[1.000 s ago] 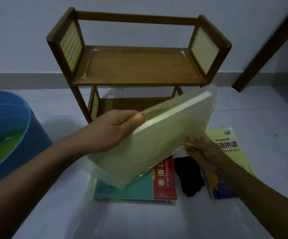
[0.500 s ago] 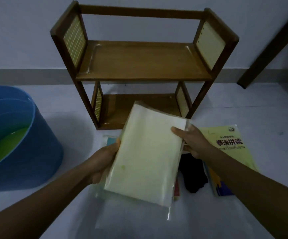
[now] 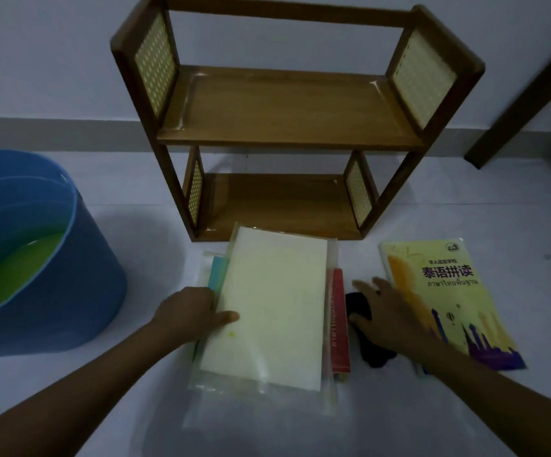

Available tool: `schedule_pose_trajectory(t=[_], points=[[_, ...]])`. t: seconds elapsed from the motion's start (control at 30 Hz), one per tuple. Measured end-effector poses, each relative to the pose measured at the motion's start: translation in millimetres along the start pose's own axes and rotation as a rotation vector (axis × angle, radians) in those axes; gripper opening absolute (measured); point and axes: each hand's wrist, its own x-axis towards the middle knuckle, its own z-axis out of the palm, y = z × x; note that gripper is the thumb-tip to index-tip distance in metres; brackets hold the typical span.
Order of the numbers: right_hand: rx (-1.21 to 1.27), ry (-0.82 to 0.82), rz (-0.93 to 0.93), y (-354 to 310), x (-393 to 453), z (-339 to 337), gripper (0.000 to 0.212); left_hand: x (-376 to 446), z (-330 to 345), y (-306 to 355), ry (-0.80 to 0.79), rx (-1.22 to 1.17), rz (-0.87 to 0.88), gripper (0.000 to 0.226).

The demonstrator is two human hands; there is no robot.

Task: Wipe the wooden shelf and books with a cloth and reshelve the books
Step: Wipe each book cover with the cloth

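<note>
Your pale book (image 3: 274, 305) in its clear sleeve lies flat on top of the pile (image 3: 339, 321) on the floor (image 3: 432, 423), just in front of the shelf (image 3: 287, 107). Your left hand (image 3: 190, 313) grips its left edge, thumb on the cover and fingers curled down round the side. Your right hand (image 3: 387, 313) is spread, fingers fairly straight, resting over the black cloth (image 3: 374, 352), which lies on the floor between the pile and the yellow book (image 3: 448, 301); you cannot tell whether it has hold of the cloth. That yellow book lies flat to the right, its near left edge under your right wrist. The shelf stands upright against the wall (image 3: 53, 61), both its boards bare. A blue tub (image 3: 69, 282) holding greenish liquid sits well to the left of the pile.
</note>
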Motion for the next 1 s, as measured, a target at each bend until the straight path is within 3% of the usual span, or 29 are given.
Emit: schedule_pose_trajectory(t=[0.1,0.2,0.27,0.3,0.4,0.5,0.6,0.67,0.77,0.83,0.87,1.0], points=[[-0.143,-0.020,-0.068,20.3,-20.1,40.8,0.083,1.9,5.6,-10.4,0.247,0.101,0.212,0.094],[0.250,0.135,-0.118,22.8,-10.2,24.0,0.062,5.5,9.7,-28.2,0.105,0.150,0.476,0.130],[0.554,0.282,-0.124,5.5,0.0,-0.9,0.055,10.9,14.9,-36.7,0.027,0.172,0.516,0.134],[0.565,0.343,-0.138,-11.3,1.6,-12.9,0.055,13.6,17.0,-39.9,0.011,0.162,0.516,0.134],[0.293,0.312,-0.274,-71.9,-7.9,-11.1,0.060,17.3,18.3,-44.2,0.009,0.164,0.523,0.135],[-0.103,0.247,-0.699,-129.0,-47.8,28.2,0.060,17.6,23.5,-43.9,0.024,0.177,0.535,0.136],[-0.207,0.032,-1.086,-154.5,-56.5,36.2,0.047,17.5,26.3,-44.7,0.043,0.214,0.545,0.139],[-0.206,0.059,-1.027,-153.5,-17.2,22.5,0.047,18.7,23.3,-46.9,0.040,0.203,0.535,0.136],[-0.106,0.185,-0.380,-134.6,52.8,-11.0,0.054,17.6,23.0,-47.8,0.014,0.157,0.529,0.136],[-0.116,0.180,-0.130,-142.4,58.9,-17.6,0.056,13.6,24.8,-47.4,0.028,0.128,0.530,0.137],[-0.160,0.186,-0.162,-153.2,49.4,-12.0,0.058,13.4,23.1,-46.6,0.032,0.107,0.537,0.138],[-0.159,0.083,-0.802,-191.4,-8.4,29.3,0.061,14.4,21.2,-47.6,0.084,0.095,0.559,0.136]])
